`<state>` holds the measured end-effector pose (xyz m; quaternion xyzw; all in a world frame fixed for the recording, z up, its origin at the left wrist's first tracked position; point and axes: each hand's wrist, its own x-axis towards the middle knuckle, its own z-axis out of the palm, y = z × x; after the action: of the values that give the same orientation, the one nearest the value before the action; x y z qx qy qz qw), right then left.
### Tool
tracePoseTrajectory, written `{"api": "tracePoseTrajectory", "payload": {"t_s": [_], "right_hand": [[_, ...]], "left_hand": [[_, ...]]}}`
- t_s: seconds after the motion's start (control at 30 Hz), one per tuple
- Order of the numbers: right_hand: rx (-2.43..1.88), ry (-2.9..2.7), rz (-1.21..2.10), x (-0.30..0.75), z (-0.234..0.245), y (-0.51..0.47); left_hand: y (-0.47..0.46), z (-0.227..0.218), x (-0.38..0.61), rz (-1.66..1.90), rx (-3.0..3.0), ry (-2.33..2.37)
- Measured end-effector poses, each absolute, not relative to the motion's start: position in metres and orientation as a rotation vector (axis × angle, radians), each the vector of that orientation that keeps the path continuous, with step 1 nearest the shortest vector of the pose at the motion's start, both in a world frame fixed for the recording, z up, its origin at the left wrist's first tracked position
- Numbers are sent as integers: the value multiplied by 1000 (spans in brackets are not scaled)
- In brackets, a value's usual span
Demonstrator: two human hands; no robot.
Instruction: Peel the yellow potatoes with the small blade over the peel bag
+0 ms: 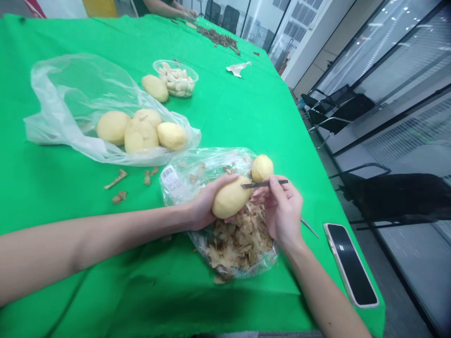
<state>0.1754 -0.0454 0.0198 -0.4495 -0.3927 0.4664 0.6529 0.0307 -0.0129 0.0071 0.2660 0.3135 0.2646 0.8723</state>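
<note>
My left hand (205, 201) is closed around a peeled potato (230, 198), held above a clear plastic bag (197, 162) with a white label. Brown peelings (239, 239) are heaped on that bag. Between the thumb and fingers of my right hand (283, 206) is a thin dark blade (265, 184), its tip against the potato's upper side. Another peeled potato (262, 168) rests just beyond my hands. To the left, several peeled potatoes (113, 127) lie in a translucent plastic bag (49, 101).
A clear bowl of peeled garlic cloves (179, 83) stands beside a potato (155, 88). A phone (352, 265) lies at the right edge of the green-covered table. Farther off are a crumpled tissue (238, 69), dark scattered pieces (218, 38) and another person's arm (169, 8).
</note>
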Motion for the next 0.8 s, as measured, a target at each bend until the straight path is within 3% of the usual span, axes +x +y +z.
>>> {"api": "tracePoseTrajectory", "payload": {"t_s": [0.8], "right_hand": [[-1035, -983, 1082, 177, 14, -49]], "left_hand": [[-16, 6, 32, 560, 600, 774]]}}
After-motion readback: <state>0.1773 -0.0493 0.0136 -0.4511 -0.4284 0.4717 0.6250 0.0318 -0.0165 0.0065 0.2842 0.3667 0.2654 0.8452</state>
